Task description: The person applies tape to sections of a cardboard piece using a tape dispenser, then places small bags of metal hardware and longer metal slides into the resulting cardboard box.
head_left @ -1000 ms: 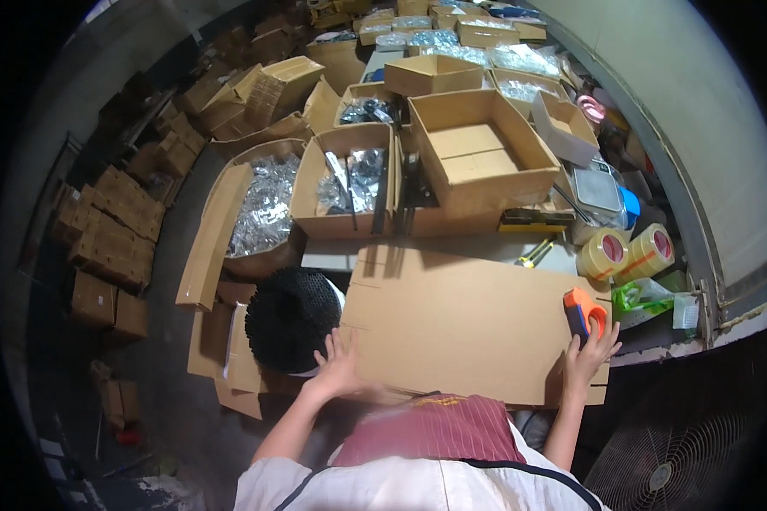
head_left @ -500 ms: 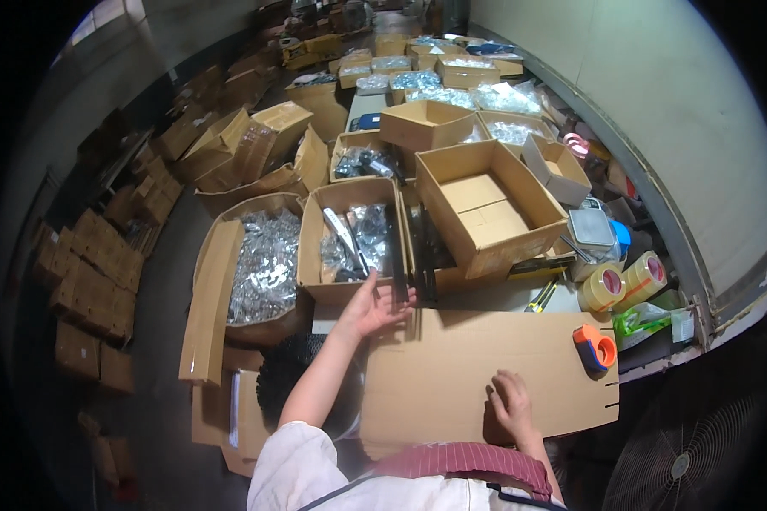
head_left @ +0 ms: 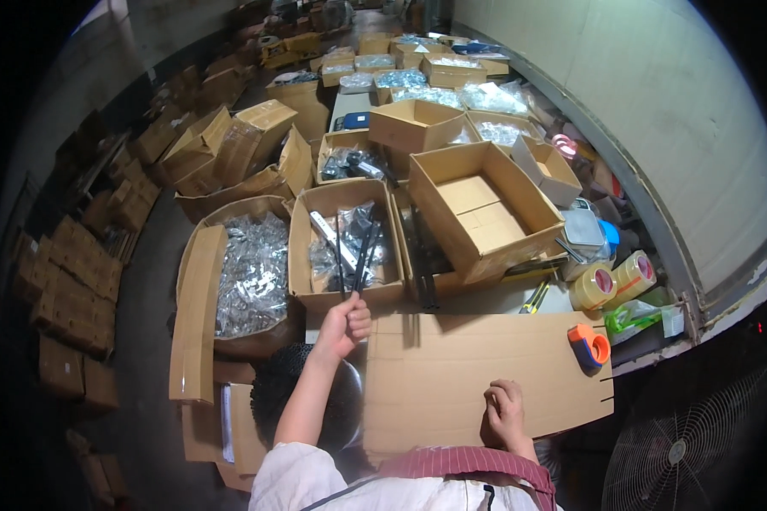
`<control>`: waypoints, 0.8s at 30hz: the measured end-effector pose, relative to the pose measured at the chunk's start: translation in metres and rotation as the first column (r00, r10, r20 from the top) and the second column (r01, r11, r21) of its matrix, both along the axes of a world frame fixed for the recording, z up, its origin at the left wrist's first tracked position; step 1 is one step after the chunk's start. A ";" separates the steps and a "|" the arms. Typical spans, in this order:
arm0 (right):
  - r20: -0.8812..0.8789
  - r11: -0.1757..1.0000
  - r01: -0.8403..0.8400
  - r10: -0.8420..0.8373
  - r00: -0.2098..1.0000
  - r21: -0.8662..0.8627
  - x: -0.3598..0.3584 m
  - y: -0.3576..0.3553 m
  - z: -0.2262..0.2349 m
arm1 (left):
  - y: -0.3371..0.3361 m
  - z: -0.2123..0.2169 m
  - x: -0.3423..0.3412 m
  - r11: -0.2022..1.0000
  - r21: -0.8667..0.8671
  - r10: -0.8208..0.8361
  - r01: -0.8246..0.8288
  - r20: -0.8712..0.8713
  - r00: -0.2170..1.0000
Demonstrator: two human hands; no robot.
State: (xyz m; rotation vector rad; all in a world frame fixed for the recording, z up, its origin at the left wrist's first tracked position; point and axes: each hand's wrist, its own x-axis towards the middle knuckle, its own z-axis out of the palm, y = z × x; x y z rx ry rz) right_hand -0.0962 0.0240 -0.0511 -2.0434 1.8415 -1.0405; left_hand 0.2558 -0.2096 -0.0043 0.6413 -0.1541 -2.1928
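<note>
My left hand [head_left: 345, 328] is closed around the lower ends of several thin black strips [head_left: 363, 262]. The strips point away from me and fan apart over an open carton [head_left: 389, 294] that contains clear plastic bags and a white strip [head_left: 329, 234]. My right hand [head_left: 506, 409] rests on a flat cardboard sheet [head_left: 443, 366], fingers loosely bent and nothing visible in them. An orange and dark blue tape dispenser [head_left: 588, 347] sits at the sheet's right end.
Left of the strips stands a box of clear plastic bags [head_left: 251, 281]. An empty-looking carton [head_left: 485, 213] is tilted beyond the sheet. Tape rolls [head_left: 594, 287] and a yellow cutter [head_left: 534, 298] lie at the right, near a fan [head_left: 675, 451]. More boxes fill the far table.
My left hand has gone from open, palm up, to closed around the black strips, and has moved slightly left and nearer to me. My right hand stays on the cardboard.
</note>
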 end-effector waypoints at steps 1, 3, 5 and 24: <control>-0.011 1.000 0.013 -0.013 1.000 -0.003 0.000 0.000 -0.001 | 0.010 0.002 0.000 0.998 -0.065 -0.019 0.026 0.108 0.994; -0.021 1.000 0.021 -0.021 1.000 -0.005 0.002 0.001 -0.001 | 0.038 0.006 -0.008 0.987 -0.156 0.014 0.026 0.253 0.967; 0.027 0.999 0.032 -0.032 0.999 0.015 0.003 0.000 0.000 | 0.069 -0.001 -0.011 0.970 -0.236 0.035 0.058 0.374 0.927; -0.679 0.883 -0.459 0.276 0.681 -0.102 0.009 -0.041 0.106 | 0.191 0.070 -0.017 0.565 -0.152 -0.611 0.811 0.583 0.536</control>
